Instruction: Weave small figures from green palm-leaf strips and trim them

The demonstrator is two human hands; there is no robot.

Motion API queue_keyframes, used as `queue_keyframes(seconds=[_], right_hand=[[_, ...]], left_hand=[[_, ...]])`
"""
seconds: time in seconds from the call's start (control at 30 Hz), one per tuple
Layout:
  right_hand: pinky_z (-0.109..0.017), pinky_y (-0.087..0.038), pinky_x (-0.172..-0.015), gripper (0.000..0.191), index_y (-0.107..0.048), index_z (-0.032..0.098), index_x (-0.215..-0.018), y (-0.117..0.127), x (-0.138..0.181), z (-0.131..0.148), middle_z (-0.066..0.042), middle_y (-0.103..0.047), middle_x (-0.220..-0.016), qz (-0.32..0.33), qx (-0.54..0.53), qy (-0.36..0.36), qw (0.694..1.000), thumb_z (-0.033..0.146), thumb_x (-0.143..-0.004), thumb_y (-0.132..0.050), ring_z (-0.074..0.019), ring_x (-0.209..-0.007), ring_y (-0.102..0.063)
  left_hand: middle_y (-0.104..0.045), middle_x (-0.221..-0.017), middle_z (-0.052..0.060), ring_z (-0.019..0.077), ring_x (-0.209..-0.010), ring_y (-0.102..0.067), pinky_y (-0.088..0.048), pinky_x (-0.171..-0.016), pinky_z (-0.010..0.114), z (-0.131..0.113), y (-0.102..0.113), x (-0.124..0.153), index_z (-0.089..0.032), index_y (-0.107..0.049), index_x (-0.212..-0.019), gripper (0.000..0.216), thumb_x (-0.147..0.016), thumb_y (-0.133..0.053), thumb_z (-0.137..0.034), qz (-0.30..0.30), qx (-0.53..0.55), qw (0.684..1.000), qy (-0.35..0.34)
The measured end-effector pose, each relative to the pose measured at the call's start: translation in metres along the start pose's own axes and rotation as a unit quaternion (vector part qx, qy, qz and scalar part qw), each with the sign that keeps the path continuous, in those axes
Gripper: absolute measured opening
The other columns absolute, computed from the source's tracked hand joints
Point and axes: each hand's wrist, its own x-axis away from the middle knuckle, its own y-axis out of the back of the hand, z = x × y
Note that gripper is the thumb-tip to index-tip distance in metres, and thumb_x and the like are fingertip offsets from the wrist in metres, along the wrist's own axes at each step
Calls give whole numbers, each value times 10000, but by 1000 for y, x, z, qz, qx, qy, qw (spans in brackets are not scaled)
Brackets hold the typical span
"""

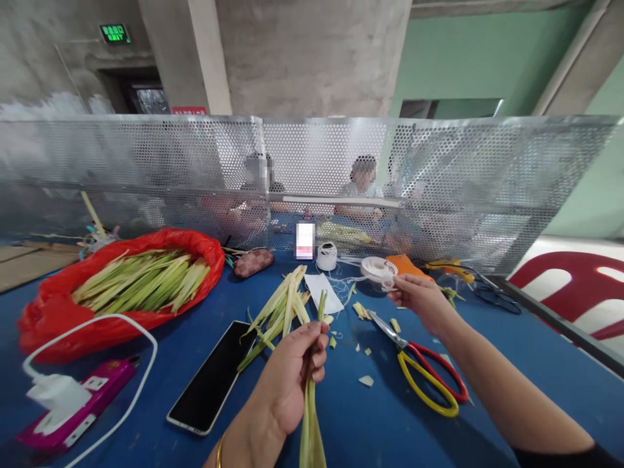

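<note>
My left hand (pixel 295 364) is closed round a small bundle of leaf strips (pixel 312 435), long and yellow-green. The tip of the bundle pokes up above my fingers, and its long ends hang down toward me. My right hand (pixel 419 298) reaches forward, thumb and fingers pinched on the near edge of a white tape roll (pixel 375 266). Scissors (pixel 419 370) with red and yellow handles lie open just below that hand. Beyond my left hand lies a loose pile of leaf strips (pixel 280 302), beside a white paper slip (pixel 324 292).
A red plastic bag (pixel 192 244) full of leaf strips sits left. Nearer are a phone (pixel 209 380) and a purple power strip (pixel 97 396) with a white cable. A string ball (pixel 326 258) stands mid-table. A perforated metal screen (pixel 322 149) crosses the back; people sit behind it.
</note>
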Motion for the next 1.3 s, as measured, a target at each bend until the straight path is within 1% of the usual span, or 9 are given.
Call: queue_keyframes(seconds=[0.1, 0.23, 0.33, 0.43, 0.57, 0.73, 0.87, 1.03, 1.3], right_hand=[[-253, -480, -529, 422, -607, 167, -724, 7, 37, -3, -21, -630, -645, 7, -67, -9, 998, 493, -550, -810, -146, -577, -615], [-208, -440, -532, 305, -615, 171, -701, 2, 83, -12, -5, -628, -619, 40, -204, -56, 977, 379, -612, -820, -109, -568, -569], [-190, -419, -555, 243, -616, 164, -663, -12, 112, -16, -3, -625, -619, 68, -227, -40, 971, 328, -667, -794, -89, -566, -526], [-196, -418, -581, 232, -607, 168, -657, -24, 129, -18, -2, -618, -617, 95, -244, -22, 965, 327, -707, -768, -97, -584, -526], [-203, -429, -557, 200, -610, 177, -723, -26, 131, -19, -3, -629, -618, 108, -279, -36, 953, 321, -738, -749, -101, -549, -545], [-175, -438, -523, 185, -596, 182, -735, -16, 122, -22, 21, -611, -615, 108, -327, -67, 937, 282, -747, -752, -71, -508, -524], [-154, -408, -489, 200, -590, 177, -728, -13, 122, -23, 27, -603, -626, 103, -322, -81, 938, 283, -738, -759, -56, -491, -492], [-174, -364, -479, 208, -589, 178, -727, -16, 123, -26, 20, -592, -627, 93, -290, -76, 950, 318, -752, -740, -70, -498, -452], [-222, -377, -588, 241, -586, 191, -709, -15, 122, -25, 4, -600, -650, 36, -245, -55, 967, 364, -722, -754, -132, -627, -504]], left_hand=[[-485, -619, -39, 12, -416, -382, -252, -380, 141, 3, 0, -4, -103, -597, -823, 121, -871, -530, -191, 4, -21, 1000, -4], [-513, -640, -31, 19, -426, -408, -262, -382, 143, 15, 0, -11, -115, -596, -817, 120, -852, -564, -225, 17, -88, 995, -33], [-539, -638, -24, 27, -433, -417, -260, -382, 145, 27, -4, -17, -126, -600, -805, 139, -828, -598, -263, 31, -138, 988, -67], [-489, -526, -39, 42, -431, -410, -278, -395, 142, 33, -9, -21, -128, -619, -819, 167, -831, -592, -292, 18, -167, 983, -77], [-529, -594, -24, 47, -481, -459, -308, -410, 138, 33, -15, -25, -124, -642, -856, 157, -801, -622, -270, 10, -161, 984, -77], [-600, -718, 12, 49, -502, -495, -322, -394, 140, 40, -22, -30, -131, -633, -791, 174, -757, -671, -297, 48, -188, 977, -87], [-626, -791, 31, 54, -511, -524, -340, -388, 143, 47, -32, -30, -135, -630, -778, 185, -748, -674, -312, 105, -211, 969, -71], [-572, -583, -1, 69, -475, -509, -353, -408, 147, 50, -36, -29, -147, -608, -775, 211, -790, -627, -357, 180, -246, 952, -33], [-584, -665, 2, 55, -468, -494, -300, -396, 165, 41, -22, -34, -146, -611, -741, 217, -738, -681, -351, 113, -204, 970, -65]])
